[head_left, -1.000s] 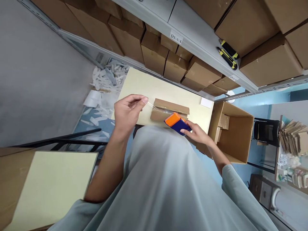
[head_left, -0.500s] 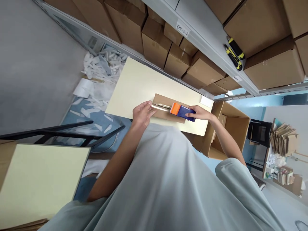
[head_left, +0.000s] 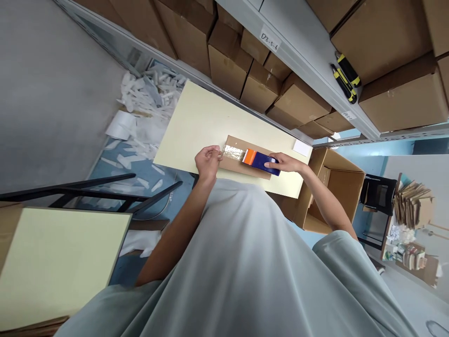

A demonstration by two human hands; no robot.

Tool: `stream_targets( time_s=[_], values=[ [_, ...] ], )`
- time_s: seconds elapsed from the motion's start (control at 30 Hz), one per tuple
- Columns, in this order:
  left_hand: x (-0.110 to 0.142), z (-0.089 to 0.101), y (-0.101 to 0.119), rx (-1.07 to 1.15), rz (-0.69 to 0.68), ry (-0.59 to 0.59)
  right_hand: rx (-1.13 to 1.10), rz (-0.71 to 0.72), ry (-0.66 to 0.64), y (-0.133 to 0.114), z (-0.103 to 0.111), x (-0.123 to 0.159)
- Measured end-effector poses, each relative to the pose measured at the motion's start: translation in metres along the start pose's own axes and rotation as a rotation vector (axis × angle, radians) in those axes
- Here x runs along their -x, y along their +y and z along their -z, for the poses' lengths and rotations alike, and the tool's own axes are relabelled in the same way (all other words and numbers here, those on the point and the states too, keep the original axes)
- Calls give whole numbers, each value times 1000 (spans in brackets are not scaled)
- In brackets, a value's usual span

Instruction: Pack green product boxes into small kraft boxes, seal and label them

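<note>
On the cream tabletop (head_left: 196, 121) lies a narrow brown cardboard box (head_left: 242, 167). A strip of clear tape (head_left: 233, 152), shiny and wrinkled, runs over the left part of its top. My right hand (head_left: 283, 162) is closed round the blue body of a tape dispenser (head_left: 261, 161), whose orange toothed end faces left, over the box. The tape leads from that end to my left hand (head_left: 209, 161), where the fingertips are pinched at its free end by the box's left edge. The dispenser covers part of the box.
An open carton (head_left: 335, 187) stands right of the table. Shelves behind hold several brown boxes (head_left: 259, 86) and two yellow-black utility knives (head_left: 345, 77). White scraps (head_left: 147, 117) litter the blue floor at left. A second cream board (head_left: 63, 262) is at lower left.
The dispenser has moved slightly left along the box. The tape, a taut narrow strip before, now shows broad and wrinkled over the box top. My left hand has hardly moved.
</note>
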State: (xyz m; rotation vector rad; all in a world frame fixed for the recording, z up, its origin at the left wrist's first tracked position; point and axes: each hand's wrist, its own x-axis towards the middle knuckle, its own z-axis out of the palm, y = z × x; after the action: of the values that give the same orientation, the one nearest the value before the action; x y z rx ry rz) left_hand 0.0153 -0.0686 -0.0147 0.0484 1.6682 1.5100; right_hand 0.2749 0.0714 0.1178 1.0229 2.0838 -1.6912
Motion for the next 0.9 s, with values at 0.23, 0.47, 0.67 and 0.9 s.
stream_targets(
  time_s=[0.23, 0.47, 0.67, 0.9],
  values=[
    [-9, -2, -17, -69, -53, 60, 12, -42, 18, -2, -5, -13],
    [-17, -3, -25, -45, -9, 78, 20, -59, 12, -2, -7, -19],
    [-21, 1, -35, -65, 5, 61, -18, -93, -2, -6, -10, -17],
    [-23, 4, -43, -151, 85, -9, -43, -107, 17, -8, -13, -14]
  ],
)
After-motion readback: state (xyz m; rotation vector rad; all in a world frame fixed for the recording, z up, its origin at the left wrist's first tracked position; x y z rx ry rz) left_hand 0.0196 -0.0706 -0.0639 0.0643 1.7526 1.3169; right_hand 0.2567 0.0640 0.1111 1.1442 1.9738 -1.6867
